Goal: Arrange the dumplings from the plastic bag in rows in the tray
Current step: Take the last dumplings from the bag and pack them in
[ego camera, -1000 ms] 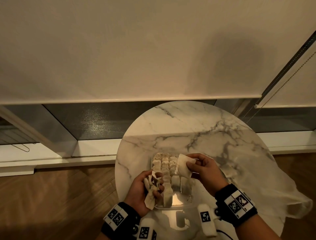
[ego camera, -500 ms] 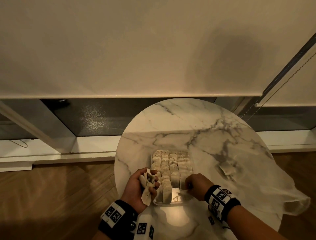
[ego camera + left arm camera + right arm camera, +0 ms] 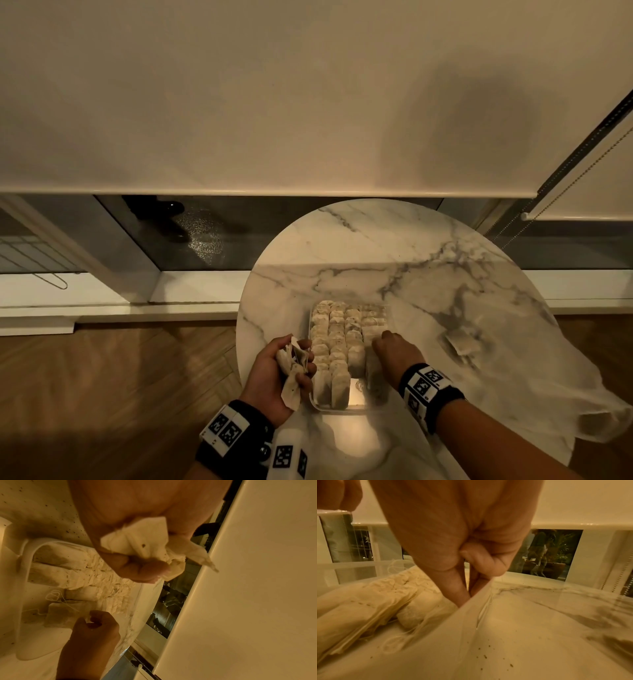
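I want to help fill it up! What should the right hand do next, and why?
Probably the right hand should let go of the packet it pinches inside the tray, then take another from the left hand, which grips a bunch. The tray's near end shows bare floor.

the head camera sits high and looks forward and down over a round marble table (image 3: 359, 246), taking in a drawn blind and wood floor, with both wrists at the bottom edge. the left wrist camera sits tight behind the left hand (image 3: 137, 536), rolled sideways, looking past it across the tray (image 3: 24, 563) to the right hand (image 3: 92, 628). the right wrist camera is lower and nearest of all, close to the tray wall, facing along the fingers (image 3: 453, 588) toward the window. all three views share the tray and the tabletop.
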Available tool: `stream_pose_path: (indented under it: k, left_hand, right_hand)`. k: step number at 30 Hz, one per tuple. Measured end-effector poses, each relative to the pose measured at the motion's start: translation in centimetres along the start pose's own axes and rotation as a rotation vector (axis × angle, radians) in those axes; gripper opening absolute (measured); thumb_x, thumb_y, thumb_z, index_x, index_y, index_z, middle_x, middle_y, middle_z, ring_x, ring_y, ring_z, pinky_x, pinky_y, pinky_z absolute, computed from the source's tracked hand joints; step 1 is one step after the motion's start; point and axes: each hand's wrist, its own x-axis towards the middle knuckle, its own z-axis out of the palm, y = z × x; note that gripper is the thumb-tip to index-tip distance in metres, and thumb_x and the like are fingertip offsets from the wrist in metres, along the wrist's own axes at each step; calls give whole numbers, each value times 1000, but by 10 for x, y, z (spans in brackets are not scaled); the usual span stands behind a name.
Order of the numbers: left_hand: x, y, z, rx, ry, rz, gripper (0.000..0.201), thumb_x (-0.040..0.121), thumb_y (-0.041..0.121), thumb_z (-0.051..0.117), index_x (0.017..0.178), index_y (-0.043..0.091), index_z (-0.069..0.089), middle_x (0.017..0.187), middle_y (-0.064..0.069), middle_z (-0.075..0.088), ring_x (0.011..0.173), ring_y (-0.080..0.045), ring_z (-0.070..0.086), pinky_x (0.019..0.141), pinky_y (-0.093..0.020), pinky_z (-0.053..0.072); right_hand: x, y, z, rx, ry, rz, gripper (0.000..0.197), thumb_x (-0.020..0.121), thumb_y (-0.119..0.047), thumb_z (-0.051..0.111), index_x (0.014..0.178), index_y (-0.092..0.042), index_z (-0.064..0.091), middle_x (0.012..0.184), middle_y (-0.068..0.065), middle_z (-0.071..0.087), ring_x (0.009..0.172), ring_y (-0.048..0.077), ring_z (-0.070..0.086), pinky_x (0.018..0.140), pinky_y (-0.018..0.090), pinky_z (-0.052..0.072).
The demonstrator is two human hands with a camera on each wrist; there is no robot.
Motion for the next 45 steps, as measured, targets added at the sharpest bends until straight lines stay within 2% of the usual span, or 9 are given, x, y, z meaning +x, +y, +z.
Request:
stream_pose_path:
  k: [6, 11, 17, 24, 30, 33, 37, 40, 45]
  left_hand:
    - [-1, -1, -3, -22, 8, 1, 27, 89, 33, 56, 90, 7, 63, 76, -8, 53, 57, -18, 52, 39, -20, 40]
    - [2, -2, -3, -4, 20, -7, 26, 85, 33, 58, 88, 7, 64, 76, -7, 54, 58, -17, 52, 41, -20, 41]
    - [6, -8, 0, 34, 21, -32, 24, 85, 32, 60, 93, 9, 62, 79, -8, 53, 61, -19, 52, 42, -21, 43]
    - [6, -9, 1, 52, 14, -38, 26, 85, 33, 59, 94, 9, 62, 79, -9, 55, 62, -20, 54, 43, -22, 46]
    - [0, -22, 17, 21, 17, -16, 30, 84, 32, 57, 98, 6, 61, 79, -11, 57, 67, -23, 54, 47, -26, 47]
    - [2, -28, 21, 16, 17, -21, 36, 83, 31, 58, 110, 7, 59, 93, -15, 60, 75, -27, 61, 56, -30, 48]
    - [0, -32, 25, 22, -52, -23, 58, 77, 24, 67, 130, 5, 56, 125, -15, 55, 103, -28, 58, 85, -39, 49]
    - [1, -33, 28, 12, -107, -31, 48, 88, 25, 52, 128, -1, 60, 111, -19, 67, 81, -29, 69, 68, -38, 59]
    - [-2, -34, 31, 87, -141, -24, 46, 92, 28, 47, 126, 1, 63, 113, -21, 68, 79, -31, 70, 65, -35, 57]
  right_hand:
    - [-19, 0, 2, 180, 115, 24, 38, 88, -10, 55, 126, -17, 52, 124, 5, 53, 112, 23, 52, 88, 32, 50]
    - [-42, -12, 7, 169, 22, -35, 28, 94, -32, 50, 118, -21, 61, 117, 3, 62, 108, 23, 59, 90, 34, 51]
    - [-42, -15, 17, 136, -12, 0, 32, 94, -31, 49, 120, -16, 60, 123, 7, 60, 113, 25, 57, 93, 37, 51]
    - [-46, -13, 27, 253, 107, -14, 29, 96, -38, 43, 116, -24, 60, 120, 0, 60, 110, 21, 56, 89, 37, 52]
    - [-55, -20, 0, 714, 286, -92, 31, 95, -46, 50, 120, -34, 64, 115, -17, 63, 102, -1, 56, 86, 17, 46]
    - [-64, -29, -25, 864, 362, -214, 30, 90, -54, 54, 111, -36, 66, 99, -21, 64, 92, -3, 57, 78, 13, 46]
    - [-68, -37, -46, 933, 402, -192, 31, 81, -64, 61, 88, -34, 68, 83, -15, 64, 81, 4, 59, 69, 21, 50]
    - [-67, -39, -50, 936, 352, -170, 28, 78, -60, 65, 79, -32, 67, 79, -14, 65, 76, 5, 58, 66, 24, 51]
    - [-67, -41, -52, 1038, 328, -117, 16, 84, -41, 72, 76, -26, 71, 71, -8, 68, 69, 4, 62, 61, 20, 50]
